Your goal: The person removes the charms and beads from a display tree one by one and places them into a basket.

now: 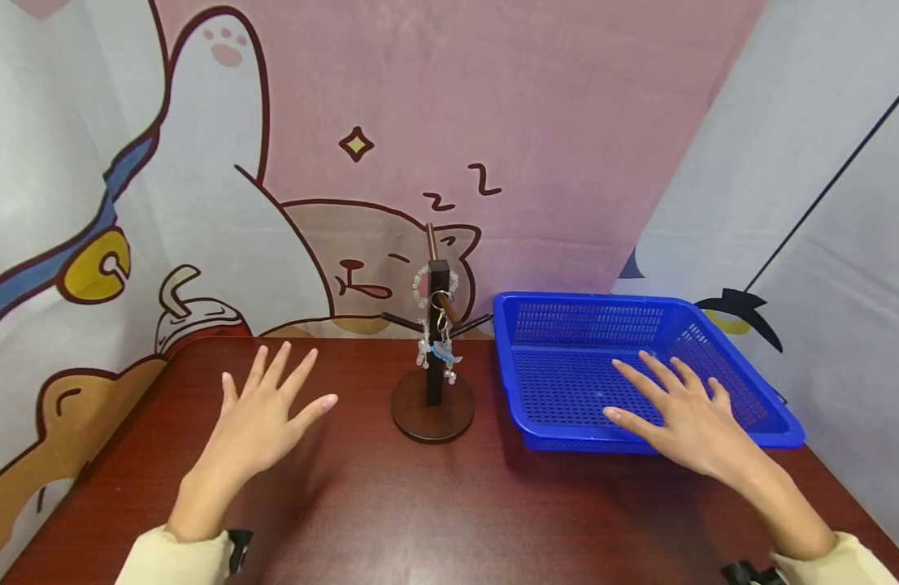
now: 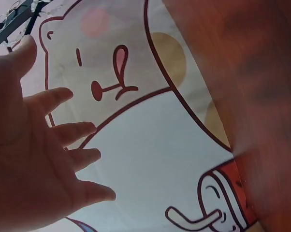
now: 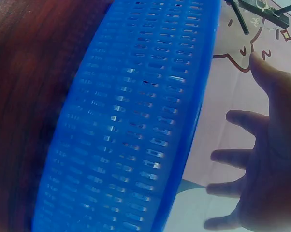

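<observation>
My left hand [image 1: 255,422], fingers spread and holding nothing, hovers over the left part of the table. Over the near right side of a blue plastic basket [image 1: 518,406] is my right hand [image 1: 694,426], its fingers also spread with nothing in them. Between the hands stands a dark wooden stand [image 1: 436,390] with a round base and several pegs. A beaded bracelet [image 1: 420,286] hangs high on it. Lower down hang a keychain with a blue and grey charm [image 1: 444,351] and a clear beaded charm [image 1: 423,349]. In the right wrist view, the basket's slotted wall [image 3: 121,121] lies beside the hand.
The reddish-brown table [image 1: 391,512] ends at a cloth backdrop [image 1: 566,146] printed with cartoon animals, which rises behind and along both sides. The basket stands close to the backdrop at the right rear.
</observation>
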Tool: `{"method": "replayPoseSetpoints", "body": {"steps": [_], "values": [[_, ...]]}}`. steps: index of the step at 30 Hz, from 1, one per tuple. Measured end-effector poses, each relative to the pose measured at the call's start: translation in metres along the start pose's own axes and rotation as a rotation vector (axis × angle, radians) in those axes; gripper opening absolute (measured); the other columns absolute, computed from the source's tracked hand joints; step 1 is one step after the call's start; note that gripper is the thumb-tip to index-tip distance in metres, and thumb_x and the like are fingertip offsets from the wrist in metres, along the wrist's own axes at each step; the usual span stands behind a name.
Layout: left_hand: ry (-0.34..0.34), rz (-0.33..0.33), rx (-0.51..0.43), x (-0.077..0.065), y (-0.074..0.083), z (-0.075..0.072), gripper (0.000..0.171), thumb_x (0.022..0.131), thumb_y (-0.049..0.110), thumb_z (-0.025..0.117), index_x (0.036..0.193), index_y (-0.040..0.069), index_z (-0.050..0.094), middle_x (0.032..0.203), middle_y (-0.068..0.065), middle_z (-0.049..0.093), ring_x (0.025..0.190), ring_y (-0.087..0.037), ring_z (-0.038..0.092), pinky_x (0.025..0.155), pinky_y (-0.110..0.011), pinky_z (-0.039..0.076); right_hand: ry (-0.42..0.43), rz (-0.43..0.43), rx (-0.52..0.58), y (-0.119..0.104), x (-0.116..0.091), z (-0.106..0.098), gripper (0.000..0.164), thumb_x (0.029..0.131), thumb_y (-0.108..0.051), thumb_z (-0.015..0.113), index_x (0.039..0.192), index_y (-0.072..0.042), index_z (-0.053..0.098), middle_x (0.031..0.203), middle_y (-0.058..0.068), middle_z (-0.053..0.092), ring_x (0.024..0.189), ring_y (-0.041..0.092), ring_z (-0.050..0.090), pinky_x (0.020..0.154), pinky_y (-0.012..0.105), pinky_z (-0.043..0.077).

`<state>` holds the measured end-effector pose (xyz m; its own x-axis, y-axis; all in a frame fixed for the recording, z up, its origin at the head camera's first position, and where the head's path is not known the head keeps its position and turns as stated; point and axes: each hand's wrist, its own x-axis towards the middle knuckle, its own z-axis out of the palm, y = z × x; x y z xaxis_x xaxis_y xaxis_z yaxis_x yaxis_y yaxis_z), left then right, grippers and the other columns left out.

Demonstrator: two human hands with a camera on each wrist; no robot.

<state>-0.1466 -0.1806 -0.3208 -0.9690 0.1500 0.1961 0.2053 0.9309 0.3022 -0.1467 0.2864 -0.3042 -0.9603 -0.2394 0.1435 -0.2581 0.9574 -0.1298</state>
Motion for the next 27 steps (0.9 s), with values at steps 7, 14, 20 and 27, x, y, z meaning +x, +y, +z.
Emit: {"method": "replayPoseSetpoints", "body": {"steps": [7, 14, 20, 27], "values": [[0.064, 0.035, -0.159, 0.017, 0.011, -0.003, 0.061, 0.09, 0.039, 0.055, 0.137, 0.003, 0.039, 0.135, -0.025, 0.039, 0.125, -0.041, 0.032, 0.097, -0.059, 0.024, 0.006, -0.063, 0.017, -0.006, 0.004, -0.008, 0.07, 0.084, -0.055, 0.054, 0.14, -0.017, 0.036, 0.134, 0.023, 0.041, 0.116, 0.049, 0.034, 0.074, 0.061, 0.028], [0.14, 0.064, -0.324, 0.038, 0.028, -0.001, 0.041, 0.09, 0.023, 0.059, 0.123, 0.001, 0.052, 0.106, -0.019, 0.062, 0.105, -0.038, 0.053, 0.088, -0.052, 0.037, 0.0, -0.117, 0.128, -0.013, 0.012, -0.014, 0.065, 0.084, -0.049, 0.059, 0.133, -0.007, 0.046, 0.124, 0.023, 0.052, 0.114, 0.05, 0.04, 0.084, 0.065, 0.03], [0.209, 0.095, -0.418, 0.056, 0.044, 0.0, 0.029, 0.088, 0.019, 0.061, 0.112, 0.003, 0.06, 0.096, -0.013, 0.066, 0.094, -0.032, 0.058, 0.081, -0.047, 0.041, -0.008, -0.158, 0.206, -0.02, 0.015, -0.016, 0.058, 0.085, -0.042, 0.062, 0.125, -0.002, 0.053, 0.12, 0.022, 0.055, 0.114, 0.044, 0.045, 0.089, 0.059, 0.033], [0.204, 0.083, -0.51, 0.07, 0.057, -0.003, 0.025, 0.09, 0.017, 0.059, 0.11, 0.004, 0.061, 0.095, -0.012, 0.067, 0.089, -0.028, 0.062, 0.076, -0.043, 0.046, -0.019, -0.206, 0.215, -0.027, 0.019, -0.014, 0.051, 0.086, -0.038, 0.062, 0.119, -0.001, 0.057, 0.115, 0.019, 0.059, 0.108, 0.037, 0.053, 0.085, 0.053, 0.04]]}}
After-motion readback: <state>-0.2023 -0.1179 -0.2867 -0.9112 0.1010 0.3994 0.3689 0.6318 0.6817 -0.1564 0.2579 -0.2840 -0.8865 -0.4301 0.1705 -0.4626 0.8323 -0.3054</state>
